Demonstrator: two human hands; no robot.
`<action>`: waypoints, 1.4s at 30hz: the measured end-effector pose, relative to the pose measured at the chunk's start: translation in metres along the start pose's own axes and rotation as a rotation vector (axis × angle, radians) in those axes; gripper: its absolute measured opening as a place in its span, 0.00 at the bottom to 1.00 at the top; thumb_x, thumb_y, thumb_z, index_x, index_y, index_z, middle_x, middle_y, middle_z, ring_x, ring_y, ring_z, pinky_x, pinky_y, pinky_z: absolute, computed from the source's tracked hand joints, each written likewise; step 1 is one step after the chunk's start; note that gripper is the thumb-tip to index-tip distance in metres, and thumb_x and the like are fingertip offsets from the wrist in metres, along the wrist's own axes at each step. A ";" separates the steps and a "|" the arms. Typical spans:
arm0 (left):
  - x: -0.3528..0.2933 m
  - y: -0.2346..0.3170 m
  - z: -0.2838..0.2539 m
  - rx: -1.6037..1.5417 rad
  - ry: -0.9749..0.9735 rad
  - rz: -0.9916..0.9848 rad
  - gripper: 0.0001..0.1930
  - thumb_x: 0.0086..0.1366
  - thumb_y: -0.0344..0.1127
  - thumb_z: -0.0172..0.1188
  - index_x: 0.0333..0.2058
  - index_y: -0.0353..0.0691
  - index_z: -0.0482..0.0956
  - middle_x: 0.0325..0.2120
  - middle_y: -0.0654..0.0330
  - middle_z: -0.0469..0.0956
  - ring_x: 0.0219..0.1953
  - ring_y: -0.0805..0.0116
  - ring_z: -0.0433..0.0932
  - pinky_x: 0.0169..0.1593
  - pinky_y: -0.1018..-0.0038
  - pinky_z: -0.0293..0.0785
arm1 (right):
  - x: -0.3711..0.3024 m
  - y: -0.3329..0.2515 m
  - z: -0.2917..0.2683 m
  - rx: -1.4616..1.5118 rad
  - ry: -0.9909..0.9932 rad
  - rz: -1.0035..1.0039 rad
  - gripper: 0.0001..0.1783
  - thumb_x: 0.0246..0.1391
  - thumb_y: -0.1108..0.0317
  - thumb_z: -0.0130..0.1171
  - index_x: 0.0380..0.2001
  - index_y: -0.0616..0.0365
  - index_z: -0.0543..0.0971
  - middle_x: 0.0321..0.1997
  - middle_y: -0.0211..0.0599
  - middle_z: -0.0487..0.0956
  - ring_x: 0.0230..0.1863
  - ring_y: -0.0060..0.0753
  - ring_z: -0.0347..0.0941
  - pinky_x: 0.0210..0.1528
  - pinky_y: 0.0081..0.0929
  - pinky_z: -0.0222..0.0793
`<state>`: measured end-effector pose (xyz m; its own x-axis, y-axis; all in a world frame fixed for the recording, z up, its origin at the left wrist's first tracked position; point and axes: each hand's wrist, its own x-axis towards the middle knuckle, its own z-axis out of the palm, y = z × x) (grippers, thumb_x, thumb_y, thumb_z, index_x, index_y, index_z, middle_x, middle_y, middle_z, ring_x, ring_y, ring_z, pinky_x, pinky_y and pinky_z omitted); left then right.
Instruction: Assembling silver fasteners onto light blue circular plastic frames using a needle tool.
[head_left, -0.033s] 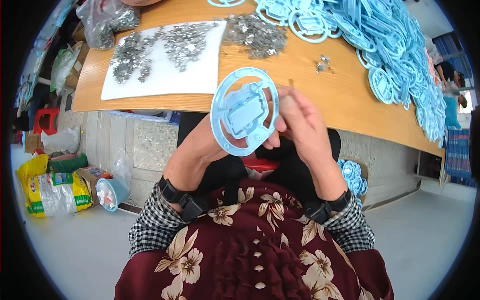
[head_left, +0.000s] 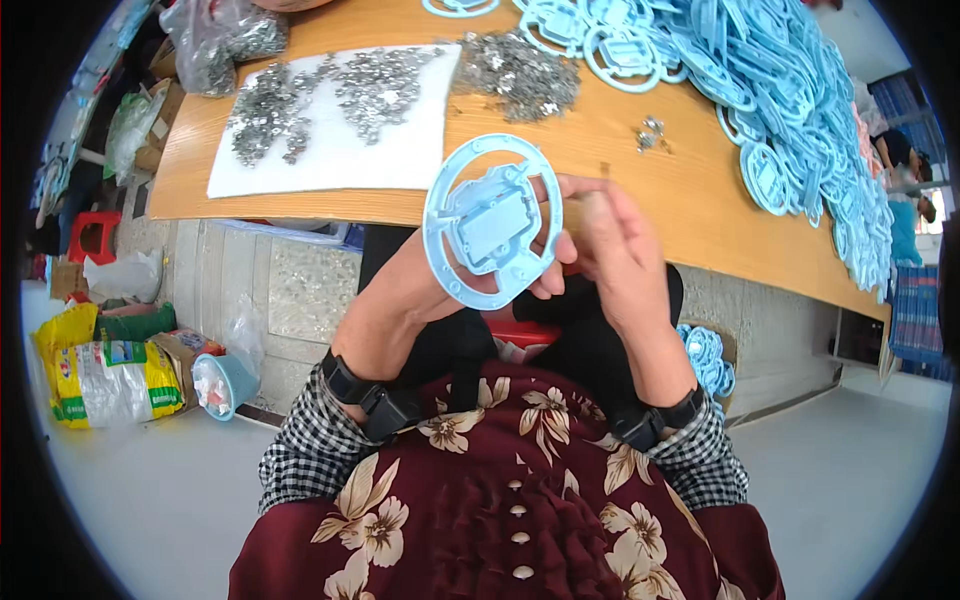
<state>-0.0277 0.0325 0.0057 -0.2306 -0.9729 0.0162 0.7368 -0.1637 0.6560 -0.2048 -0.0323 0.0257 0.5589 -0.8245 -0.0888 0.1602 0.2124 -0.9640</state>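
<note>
Holding a pale-blue wheel-shaped part (head_left: 492, 228) by the near right corner of a white sheet (head_left: 408, 165) is the left grip (head_left: 408, 288), clamped on it from behind, fingertips hidden. Farther right of the sheet, the right grip (head_left: 612, 245) curls beside the part's rim; I can't tell whether it pinches anything. Silvery pieces (head_left: 522, 78) lie on the worktop (head_left: 695, 225) just right of the sheet, piled blue parts (head_left: 780, 110) well right.
</note>
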 end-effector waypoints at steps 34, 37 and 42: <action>-0.021 0.025 -0.022 0.405 0.541 0.161 0.15 0.76 0.36 0.49 0.52 0.33 0.76 0.35 0.63 0.82 0.32 0.82 0.80 0.36 0.82 0.78 | 0.137 -0.004 0.046 -1.234 -0.130 -0.341 0.13 0.55 0.65 0.62 0.39 0.62 0.82 0.30 0.47 0.83 0.32 0.52 0.79 0.38 0.40 0.74; -0.023 0.026 -0.026 0.421 0.528 0.168 0.15 0.76 0.36 0.48 0.53 0.33 0.76 0.35 0.64 0.82 0.32 0.82 0.79 0.37 0.82 0.77 | 0.148 0.005 0.045 -1.213 -0.161 -0.376 0.11 0.56 0.65 0.61 0.33 0.63 0.81 0.25 0.46 0.81 0.26 0.52 0.75 0.33 0.42 0.71; -0.023 0.024 -0.031 0.452 0.548 0.240 0.15 0.75 0.35 0.48 0.53 0.33 0.74 0.36 0.63 0.81 0.34 0.82 0.79 0.38 0.81 0.77 | 0.135 -0.017 0.049 -1.131 -0.175 -0.193 0.11 0.55 0.65 0.60 0.31 0.64 0.81 0.24 0.43 0.80 0.25 0.40 0.75 0.31 0.36 0.68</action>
<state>0.0148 0.0457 -0.0018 0.3404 -0.9347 -0.1027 0.3671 0.0315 0.9297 -0.0927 -0.1216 0.0426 0.7232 -0.6897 0.0349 -0.5143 -0.5716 -0.6394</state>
